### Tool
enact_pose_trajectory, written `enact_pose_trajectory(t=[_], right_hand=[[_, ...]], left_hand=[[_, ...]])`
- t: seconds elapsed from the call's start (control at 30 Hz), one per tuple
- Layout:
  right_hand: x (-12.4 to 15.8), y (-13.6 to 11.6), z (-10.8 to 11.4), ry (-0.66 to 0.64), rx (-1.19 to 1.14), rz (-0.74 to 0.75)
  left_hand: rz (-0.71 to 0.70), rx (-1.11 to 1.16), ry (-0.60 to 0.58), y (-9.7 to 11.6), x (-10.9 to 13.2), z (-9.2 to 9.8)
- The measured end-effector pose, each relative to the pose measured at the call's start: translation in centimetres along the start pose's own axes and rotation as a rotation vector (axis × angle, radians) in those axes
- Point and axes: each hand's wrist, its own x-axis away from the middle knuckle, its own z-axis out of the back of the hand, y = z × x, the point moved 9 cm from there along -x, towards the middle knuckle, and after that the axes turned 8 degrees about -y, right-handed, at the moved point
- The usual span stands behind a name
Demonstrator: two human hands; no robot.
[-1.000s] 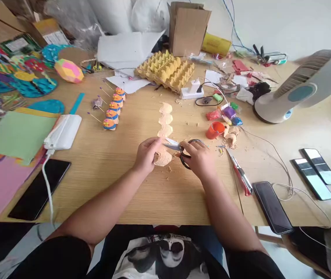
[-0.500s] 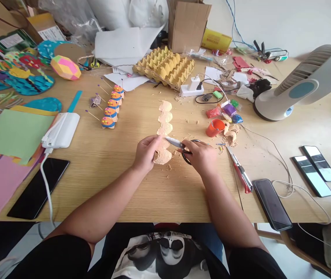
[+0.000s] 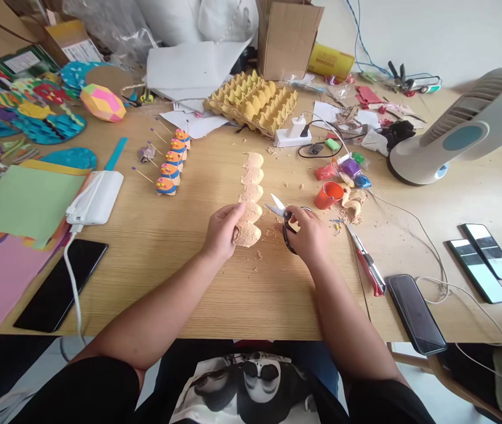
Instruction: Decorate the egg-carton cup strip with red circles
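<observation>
Head view. Left of the orange cup (image 3: 329, 195), a scalloped peach strip (image 3: 253, 192) lies on the desk (image 3: 251, 300); the left hand (image 3: 223, 231) pinches its edge in a closed grip. Nearer the cup, the right hand (image 3: 309, 235) grips scissors (image 3: 283, 212), fingers curled round the handles, blades parted, clear of the strip. Overdeep snipping could sever a narrow neck; misaimed blades might nick the left fingertips.

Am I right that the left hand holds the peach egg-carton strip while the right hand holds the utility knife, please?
Not quite: in the head view, the right hand holds scissors; the utility knife lies on the table. The left hand does hold the peach egg-carton strip.
</observation>
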Motion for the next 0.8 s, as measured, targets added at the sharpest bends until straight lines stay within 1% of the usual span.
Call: enact_pose_trajectory(t=[0.07,0.17,0.27,0.33,0.4,0.47,0.53,0.6,0.67,0.8], right_hand=[[0.0,0.9,-0.3,-0.007,0.012,-0.055],[-0.1,1.7,-0.4,-0.006,0.003,-0.087],[-0.1,1.8,0.0,0.032,-0.066,-0.072],[0.0,1.4,0.6,0.057,-0.165,-0.037],[0.2,0.5,1.0,0.057,-0.27,0.032],[0.5,-0.9,1.1,0.029,-0.301,0.138],[0.9,-2.4,1.0,-0.002,-0.244,0.249],[1.3,-3.5,0.4,-0.039,-0.175,0.323],[1.5,-4.1,-0.3,-0.078,-0.132,0.361],[1.6,-4.5,-1.1,-0.113,-0.054,0.4]], left_hand=[[0.033,0.032,-0.025,-0.3,-0.1,-0.2],[0.107,0.12,-0.138,-0.9,-0.2,-1.2],[0.167,0.195,-0.246,-1.4,-0.2,-2.3],[0.163,0.213,-0.257,-1.5,-0.3,-2.4],[0.114,0.206,-0.207,-1.2,-0.4,-2.0],[0.032,0.167,-0.106,-0.7,-0.7,-1.1],[-0.058,0.109,0.017,-0.1,-0.7,-0.1],[-0.119,0.069,0.104,0.4,-0.7,0.6],[-0.147,0.056,0.136,0.5,-0.7,0.9],[-0.151,0.047,0.139,0.4,-1.0,1.4]])
